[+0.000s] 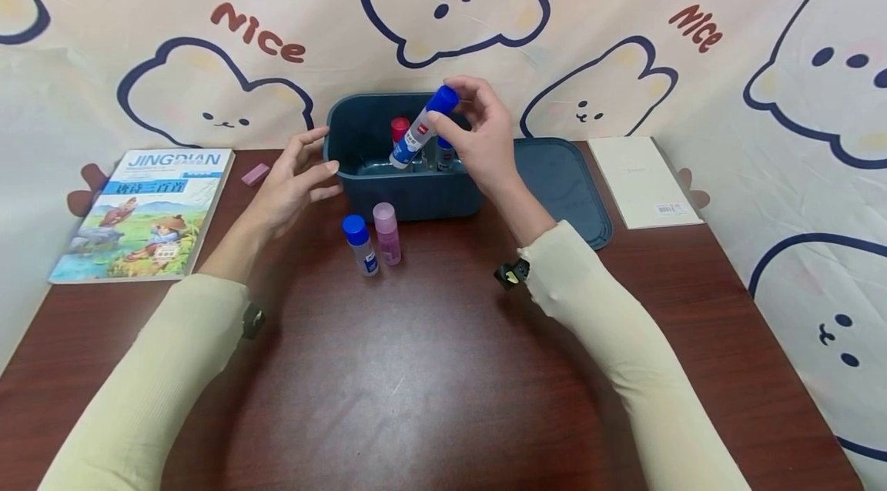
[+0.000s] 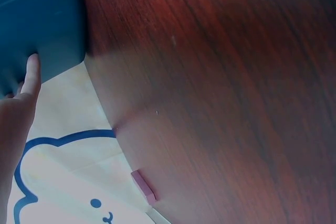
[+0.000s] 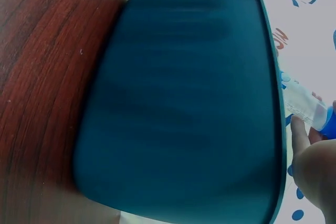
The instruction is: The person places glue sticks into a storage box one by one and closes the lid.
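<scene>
My right hand (image 1: 481, 129) pinches a glue stick (image 1: 416, 138) with a blue cap, tilted over the dark teal storage box (image 1: 416, 195). The stick's lower end overlaps the box opening. Inside the box stand a red-capped stick (image 1: 399, 129) and another blue-capped glue stick (image 1: 445, 154). My left hand (image 1: 294, 175) rests against the box's left end, fingers extended along the wall and thumb at the rim. In the left wrist view, an extended finger (image 2: 33, 72) touches the teal wall. In front stand a blue-capped glue stick (image 1: 362, 246) and a pink stick (image 1: 387, 235).
A teal lid (image 1: 564, 187) lies right of the box, beside a pale notebook (image 1: 640, 179). To the left are an illustrated book (image 1: 148, 214) and a small pink block (image 1: 256, 175). A cartoon-print cloth (image 1: 333, 6) hangs behind the brown table (image 1: 388, 383).
</scene>
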Motion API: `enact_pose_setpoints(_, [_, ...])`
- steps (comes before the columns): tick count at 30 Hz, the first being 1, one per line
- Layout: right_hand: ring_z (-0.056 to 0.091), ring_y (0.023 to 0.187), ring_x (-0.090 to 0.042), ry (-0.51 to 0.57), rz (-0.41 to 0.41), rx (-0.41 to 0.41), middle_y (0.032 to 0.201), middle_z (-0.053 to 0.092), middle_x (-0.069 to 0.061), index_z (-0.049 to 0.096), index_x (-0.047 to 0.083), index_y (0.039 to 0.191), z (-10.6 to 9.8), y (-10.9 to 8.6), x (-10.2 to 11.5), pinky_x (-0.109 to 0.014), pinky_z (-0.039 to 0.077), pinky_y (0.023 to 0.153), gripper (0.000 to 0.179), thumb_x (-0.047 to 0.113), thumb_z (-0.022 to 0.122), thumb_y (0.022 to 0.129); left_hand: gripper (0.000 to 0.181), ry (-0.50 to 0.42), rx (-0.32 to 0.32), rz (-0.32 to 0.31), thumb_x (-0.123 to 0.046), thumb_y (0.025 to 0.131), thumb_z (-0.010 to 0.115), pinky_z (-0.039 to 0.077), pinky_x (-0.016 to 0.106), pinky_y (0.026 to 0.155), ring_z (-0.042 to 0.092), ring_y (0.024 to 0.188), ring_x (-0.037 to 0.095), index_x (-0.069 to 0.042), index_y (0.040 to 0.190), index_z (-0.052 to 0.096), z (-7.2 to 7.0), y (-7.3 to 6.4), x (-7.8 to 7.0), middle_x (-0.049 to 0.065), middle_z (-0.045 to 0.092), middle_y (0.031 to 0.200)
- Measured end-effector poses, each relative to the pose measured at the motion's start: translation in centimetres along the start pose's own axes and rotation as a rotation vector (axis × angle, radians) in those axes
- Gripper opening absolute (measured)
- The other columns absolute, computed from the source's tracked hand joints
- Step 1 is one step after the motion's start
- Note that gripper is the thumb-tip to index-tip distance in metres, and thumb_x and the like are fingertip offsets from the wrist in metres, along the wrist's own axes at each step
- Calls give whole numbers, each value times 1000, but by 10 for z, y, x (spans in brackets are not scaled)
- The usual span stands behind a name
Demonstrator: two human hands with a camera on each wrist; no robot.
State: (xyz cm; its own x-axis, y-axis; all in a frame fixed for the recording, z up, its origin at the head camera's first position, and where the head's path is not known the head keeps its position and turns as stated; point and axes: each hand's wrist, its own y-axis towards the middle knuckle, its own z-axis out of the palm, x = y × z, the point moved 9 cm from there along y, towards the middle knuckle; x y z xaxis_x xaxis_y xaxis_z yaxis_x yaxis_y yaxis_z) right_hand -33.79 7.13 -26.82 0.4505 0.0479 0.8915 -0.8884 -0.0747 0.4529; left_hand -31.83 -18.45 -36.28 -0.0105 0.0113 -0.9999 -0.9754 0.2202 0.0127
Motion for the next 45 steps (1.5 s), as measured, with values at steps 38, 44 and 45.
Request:
enact_pose_setpoints(38, [61, 116, -22, -419, 189, 238, 130, 61, -9, 61, 6, 128, 32, 17, -30, -32, 54, 95, 37, 9, 74, 94, 68, 3, 0, 1, -25, 99, 66, 48, 45, 103, 37, 141, 39, -23, 156, 30, 0, -1, 0, 11, 30, 159])
enact_pose_setpoints(44, [61, 120, -23, -497, 241, 285, 132, 61, -8, 61, 8, 128, 38, 18, -35, -31, 55, 96, 38, 11, 75, 93, 67, 5, 0, -1, -25, 100, 66, 48, 46, 104, 37, 142, 39, -23, 156, 30, 0, -1, 0, 10, 30, 160])
enact_pose_setpoints(45, [61, 120, -24, -507, 249, 293, 132, 61, -9, 61, 8, 128, 39, 18, -36, -31, 55, 96, 38, 11, 75, 93, 68, 6, 0, -1, -25, 99, 66, 48, 46, 103, 38, 141, 38, -23, 156, 30, 0, -1, 0, 10, 30, 160])
